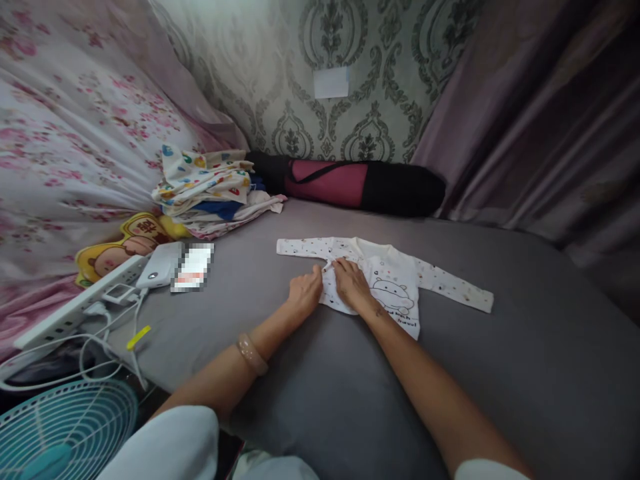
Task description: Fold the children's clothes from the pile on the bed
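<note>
A small white baby shirt (394,275) lies spread on the grey bed sheet (310,393), both long sleeves stretched out sideways. It has a speckled print and a cartoon animal on its front. My left hand (305,293) is closed at the shirt's left edge, just under the armpit, with the fingertips pinching the cloth. Close beside it, my right hand (352,283) rests on the left part of the front, its bent fingers gripping fabric near the same seam. What exactly lies between the fingertips is too small to make out beyond cloth.
Folded clothes (205,190) are piled at the back left, beside a long black and maroon bag (330,183) along the wall. At the left are a power strip (80,303) with cables, a white device (159,265) and a teal fan (65,427).
</note>
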{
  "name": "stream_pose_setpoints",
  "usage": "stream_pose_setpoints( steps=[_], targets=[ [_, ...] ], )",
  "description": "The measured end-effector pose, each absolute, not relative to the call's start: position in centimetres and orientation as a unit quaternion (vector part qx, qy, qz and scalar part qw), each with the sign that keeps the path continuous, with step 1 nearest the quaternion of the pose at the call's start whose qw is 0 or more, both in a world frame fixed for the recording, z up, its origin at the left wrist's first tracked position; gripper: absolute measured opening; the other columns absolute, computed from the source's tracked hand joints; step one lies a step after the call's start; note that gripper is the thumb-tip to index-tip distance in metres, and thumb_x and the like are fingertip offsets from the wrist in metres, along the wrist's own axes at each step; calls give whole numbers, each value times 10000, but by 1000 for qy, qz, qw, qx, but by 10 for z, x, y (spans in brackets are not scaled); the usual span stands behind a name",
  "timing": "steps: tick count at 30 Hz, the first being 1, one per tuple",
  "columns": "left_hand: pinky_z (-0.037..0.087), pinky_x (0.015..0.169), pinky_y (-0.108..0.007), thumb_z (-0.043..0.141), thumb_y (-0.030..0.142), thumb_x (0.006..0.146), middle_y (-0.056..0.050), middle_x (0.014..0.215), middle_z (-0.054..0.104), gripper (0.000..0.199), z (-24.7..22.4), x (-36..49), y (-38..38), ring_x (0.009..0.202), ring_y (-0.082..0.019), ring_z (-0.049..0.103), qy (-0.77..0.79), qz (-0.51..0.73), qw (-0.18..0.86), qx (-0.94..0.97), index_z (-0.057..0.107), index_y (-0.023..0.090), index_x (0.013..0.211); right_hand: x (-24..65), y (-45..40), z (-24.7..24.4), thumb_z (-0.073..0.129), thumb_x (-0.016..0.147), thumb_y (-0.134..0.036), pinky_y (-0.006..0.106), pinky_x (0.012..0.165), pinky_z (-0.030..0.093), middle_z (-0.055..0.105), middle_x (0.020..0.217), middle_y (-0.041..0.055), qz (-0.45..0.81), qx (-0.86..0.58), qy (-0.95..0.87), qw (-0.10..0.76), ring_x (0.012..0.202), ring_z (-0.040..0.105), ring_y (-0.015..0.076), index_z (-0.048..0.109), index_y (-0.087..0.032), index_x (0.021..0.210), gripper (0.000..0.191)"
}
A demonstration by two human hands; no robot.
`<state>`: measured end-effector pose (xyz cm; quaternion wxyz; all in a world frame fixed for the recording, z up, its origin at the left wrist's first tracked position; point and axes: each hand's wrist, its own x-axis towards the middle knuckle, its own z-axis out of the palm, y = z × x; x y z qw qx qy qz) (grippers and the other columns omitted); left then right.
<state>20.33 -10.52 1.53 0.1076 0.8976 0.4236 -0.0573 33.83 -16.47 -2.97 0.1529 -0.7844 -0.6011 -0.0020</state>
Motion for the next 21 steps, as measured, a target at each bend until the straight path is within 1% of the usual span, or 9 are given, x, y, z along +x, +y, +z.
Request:
stream_pose_setpoints(
  steps=[2,4,6,8,11,13,16,18,21],
  targets=[
    [461,766,-317,364,270,982,-173,1036,698,251,14,195,-100,952,-255,673,420,-32,112,900,503,153,1156,337,-165,-28,306,980,-186,347,1080,349,465,1468,89,6,-783,-604,152,1308,398,237,498,-157,1409,470],
    [456,745,-291,456,346,953,-134,998,704,237,13,184,-89,924,-231,663,405,-1,158,900,551,165,1073,337,-164,-27,306,972,-161,359,1089,344,466,1470,96,18,-782,-603,155,1322,396,239,495,-161,1413,480],
    [443,683,-258,538,351,892,-82,870,706,205,13,172,-77,819,-197,652,389,1,246,888,578,167,972,337,-163,-24,314,968,-157,373,1102,336,466,1470,113,37,-779,-603,169,1336,397,243,497,-147,1411,479],
    [417,609,-238,576,331,828,-35,740,681,180,15,158,-67,693,-166,618,374,-26,334,865,584,166,900,339,-164,-18,347,970,-191,373,1132,309,456,1478,138,77,-762,-613,194,1360,390,243,483,-102,1416,475],
    [392,555,-232,622,344,726,1,648,646,195,19,137,-56,603,-148,569,374,-77,398,834,590,172,811,351,-172,-5,390,973,-276,347,1163,272,417,1508,156,155,-728,-617,256,1400,364,219,418,-66,1454,526],
    [387,539,-236,647,379,674,6,623,634,223,22,123,-50,577,-145,552,382,-105,409,822,594,177,753,365,-184,7,400,972,-322,343,1156,288,420,1507,152,183,-724,-589,309,1390,387,211,401,-86,1467,548],
    [376,519,-242,654,426,660,0,603,625,257,32,109,-43,553,-143,535,389,-109,398,824,601,179,703,392,-210,24,429,959,-326,355,1074,401,557,1390,152,199,-745,-519,367,1233,562,217,499,-113,1400,495],
    [367,515,-241,641,450,691,-7,604,626,277,43,111,-41,543,-135,520,386,-71,367,843,607,175,690,411,-228,30,456,943,-291,364,1001,463,648,1267,143,197,-764,-477,388,1106,640,214,596,-125,1299,417],
    [383,531,-240,566,466,797,-22,633,627,316,60,136,-49,553,-126,516,358,39,315,878,615,161,727,431,-249,32,489,920,-253,367,928,506,704,1150,129,188,-778,-430,418,1004,680,210,656,-135,1207,352]
  ],
)
